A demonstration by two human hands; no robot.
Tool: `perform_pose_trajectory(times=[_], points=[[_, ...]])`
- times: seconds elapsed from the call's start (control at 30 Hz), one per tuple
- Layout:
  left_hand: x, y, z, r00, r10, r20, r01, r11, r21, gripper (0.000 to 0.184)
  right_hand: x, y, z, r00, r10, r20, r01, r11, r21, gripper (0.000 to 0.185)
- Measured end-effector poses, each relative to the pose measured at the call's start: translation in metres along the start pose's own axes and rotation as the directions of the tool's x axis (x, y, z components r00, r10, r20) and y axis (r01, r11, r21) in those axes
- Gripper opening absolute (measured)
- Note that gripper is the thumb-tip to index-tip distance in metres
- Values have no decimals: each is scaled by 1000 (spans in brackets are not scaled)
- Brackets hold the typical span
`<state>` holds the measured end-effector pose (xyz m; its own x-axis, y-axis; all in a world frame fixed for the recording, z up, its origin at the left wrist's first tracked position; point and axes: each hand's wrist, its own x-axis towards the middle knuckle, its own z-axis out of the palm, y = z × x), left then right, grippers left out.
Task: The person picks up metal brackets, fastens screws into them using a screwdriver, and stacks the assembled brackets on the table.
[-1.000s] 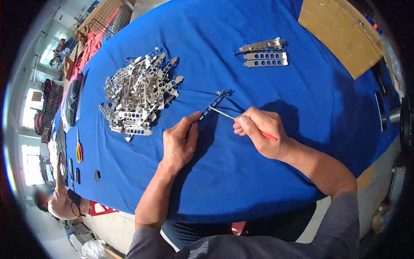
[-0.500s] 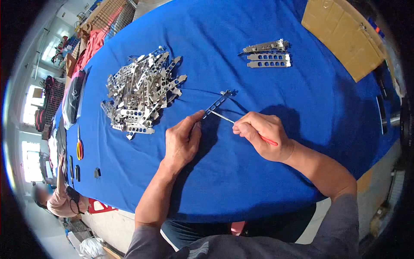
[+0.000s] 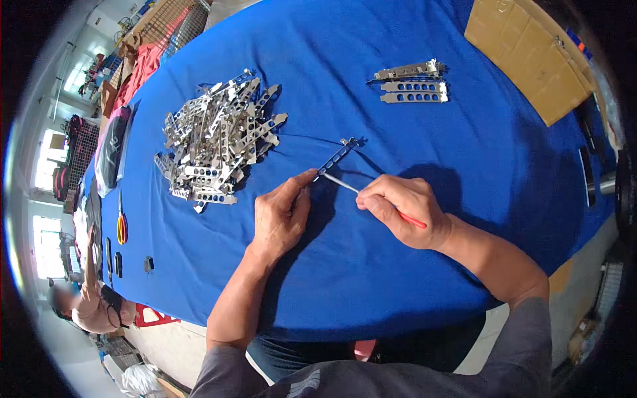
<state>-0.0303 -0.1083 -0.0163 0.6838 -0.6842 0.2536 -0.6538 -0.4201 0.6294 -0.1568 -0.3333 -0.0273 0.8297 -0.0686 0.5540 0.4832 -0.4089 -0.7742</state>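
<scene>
My left hand pinches the near end of a slotted metal bracket, which points up and away over the blue cloth. In my right hand is a thin tool with a pale metal shaft and a red handle; its exact kind is not clear. The shaft's tip meets the bracket close to my left fingertips. A large heap of similar metal brackets lies to the left. Farther off at the right, several brackets lie side by side.
The blue cloth covers the table. A cardboard box stands at the back right. Along the left edge are scissors, a small black object and a dark bag. Another person is at the far left.
The tool's tip has shifted slightly down along the bracket towards my left fingertips, and my right hand has moved a little with it. My left hand stays nearly still.
</scene>
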Motion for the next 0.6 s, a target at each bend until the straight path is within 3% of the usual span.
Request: perform_pose_trajectory(times=[0.07, 0.17, 0.27, 0.37, 0.47, 0.6], points=[[1, -1, 1, 1000, 26, -15, -26, 1000, 2, 31, 1, -1, 2, 998, 34, -43, -33, 999, 25, 21], [1, -3, 2, 999, 43, -22, -43, 999, 3, 30, -4, 2, -2, 997, 59, 41, -57, 998, -35, 21], [1, -3, 2, 999, 47, -25, -47, 999, 2, 30, 0, 1, 3, 999, -47, -20, 47, 999, -21, 21], [1, -5, 3, 997, 63, -35, -63, 998, 0, 30, -2, 2, 1, 997, 73, -33, -72, 997, 20, 17], [0, -5, 3, 998, 55, -31, -55, 998, 1, 30, -3, 3, -4, 998, -5, 63, 8, 999, -45, 15], [0, -5, 4, 998, 45, -35, -45, 999, -4, 29, 0, 0, 2, 1000, -24, -11, 24, 1000, -14, 15]])
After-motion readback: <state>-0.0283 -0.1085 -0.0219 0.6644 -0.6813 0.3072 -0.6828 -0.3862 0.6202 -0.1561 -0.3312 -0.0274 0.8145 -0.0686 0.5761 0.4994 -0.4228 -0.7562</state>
